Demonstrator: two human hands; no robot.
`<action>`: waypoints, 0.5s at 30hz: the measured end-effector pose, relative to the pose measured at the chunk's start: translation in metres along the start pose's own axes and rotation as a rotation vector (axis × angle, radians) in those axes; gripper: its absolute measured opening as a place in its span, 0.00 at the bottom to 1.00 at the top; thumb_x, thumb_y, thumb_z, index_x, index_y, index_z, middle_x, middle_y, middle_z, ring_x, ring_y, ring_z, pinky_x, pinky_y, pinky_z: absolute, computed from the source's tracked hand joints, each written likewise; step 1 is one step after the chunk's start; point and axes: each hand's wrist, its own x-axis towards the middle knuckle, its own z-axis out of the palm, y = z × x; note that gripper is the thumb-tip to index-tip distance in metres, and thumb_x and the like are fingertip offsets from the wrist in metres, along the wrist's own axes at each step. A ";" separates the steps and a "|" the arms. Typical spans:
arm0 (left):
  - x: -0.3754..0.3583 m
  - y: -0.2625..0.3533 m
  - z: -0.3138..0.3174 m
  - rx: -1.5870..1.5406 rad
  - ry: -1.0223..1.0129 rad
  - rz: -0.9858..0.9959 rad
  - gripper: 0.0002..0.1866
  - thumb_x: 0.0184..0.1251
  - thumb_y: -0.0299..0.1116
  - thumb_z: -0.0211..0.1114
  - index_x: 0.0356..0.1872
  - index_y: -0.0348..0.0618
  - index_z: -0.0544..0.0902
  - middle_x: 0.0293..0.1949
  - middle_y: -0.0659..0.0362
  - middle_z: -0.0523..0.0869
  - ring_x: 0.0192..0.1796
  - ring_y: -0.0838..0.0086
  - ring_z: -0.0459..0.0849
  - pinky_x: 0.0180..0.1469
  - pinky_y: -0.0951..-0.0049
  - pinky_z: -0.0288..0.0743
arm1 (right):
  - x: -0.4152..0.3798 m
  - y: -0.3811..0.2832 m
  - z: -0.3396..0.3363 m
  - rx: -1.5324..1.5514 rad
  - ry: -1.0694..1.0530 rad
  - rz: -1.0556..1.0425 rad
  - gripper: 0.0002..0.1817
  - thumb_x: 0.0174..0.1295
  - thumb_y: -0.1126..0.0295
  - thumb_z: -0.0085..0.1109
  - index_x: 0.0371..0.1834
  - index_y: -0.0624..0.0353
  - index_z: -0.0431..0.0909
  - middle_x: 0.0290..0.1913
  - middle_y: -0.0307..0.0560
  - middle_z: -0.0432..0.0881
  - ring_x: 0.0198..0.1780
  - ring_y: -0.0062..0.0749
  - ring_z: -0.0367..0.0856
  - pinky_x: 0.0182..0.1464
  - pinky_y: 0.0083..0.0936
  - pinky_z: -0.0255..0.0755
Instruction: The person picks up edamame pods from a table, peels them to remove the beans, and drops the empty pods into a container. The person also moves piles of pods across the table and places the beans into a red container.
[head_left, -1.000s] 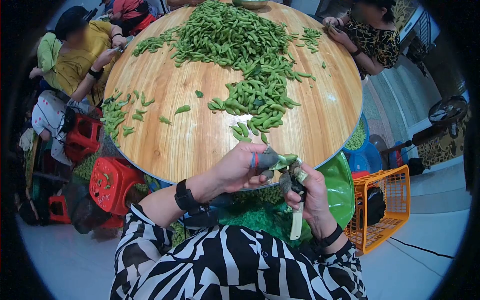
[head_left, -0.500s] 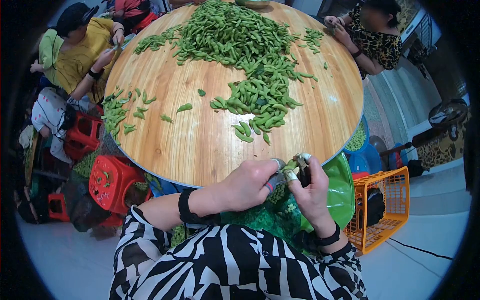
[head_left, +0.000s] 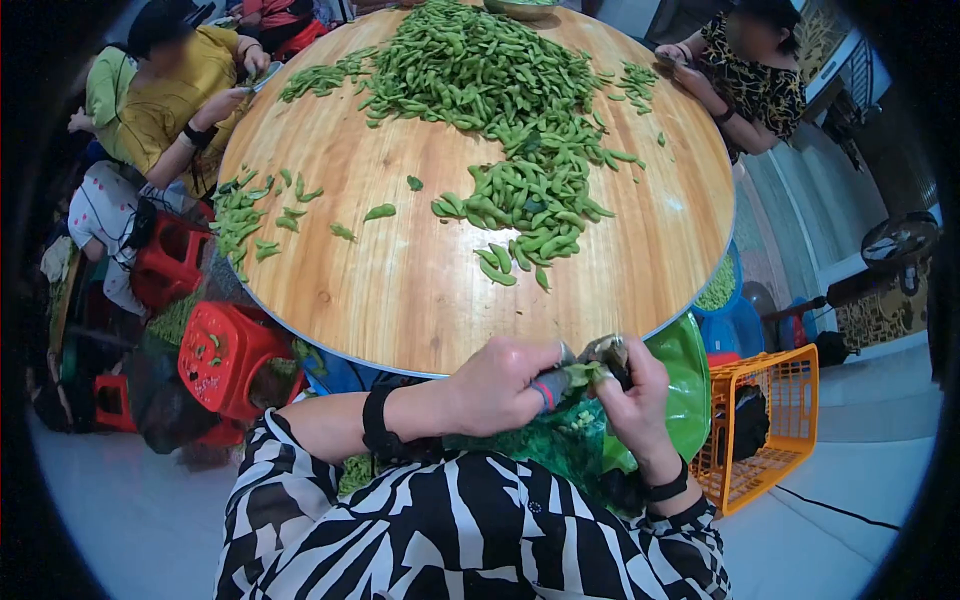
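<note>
My left hand (head_left: pixel 505 385) and my right hand (head_left: pixel 635 395) meet just past the near edge of the round wooden table (head_left: pixel 370 290). Between their fingertips is a green soybean pod (head_left: pixel 583 374), partly hidden by the fingers. Both hands are closed on it, with grey and dark coverings on some fingers. Below them sits a green mesh bag (head_left: pixel 530 445) with some shelled beans (head_left: pixel 583 421) on it. A large heap of soybean pods (head_left: pixel 480 70) covers the far middle of the table, with a trail of pods (head_left: pixel 540 200) running toward me.
Right of my hands are a green basin (head_left: pixel 688 385) and an orange crate (head_left: pixel 765 425). Blue tubs, one with shelled beans (head_left: pixel 718 288), stand beyond. A red stool (head_left: pixel 222 355) is at left. One person (head_left: pixel 180 100) sits at far left, another (head_left: pixel 755 80) at far right.
My hands have dropped slightly toward me, and the fingers have shifted around the pod. The whole view has tilted a little. At left, the person's hands have moved slightly.
</note>
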 end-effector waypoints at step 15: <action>0.007 -0.009 0.025 -0.016 -0.005 -0.095 0.06 0.47 0.21 0.54 0.29 0.33 0.73 0.28 0.43 0.75 0.33 0.46 0.74 0.38 0.57 0.69 | -0.009 -0.016 -0.004 -0.329 -0.184 -0.334 0.14 0.39 0.80 0.58 0.33 0.66 0.70 0.25 0.54 0.65 0.23 0.49 0.69 0.26 0.36 0.66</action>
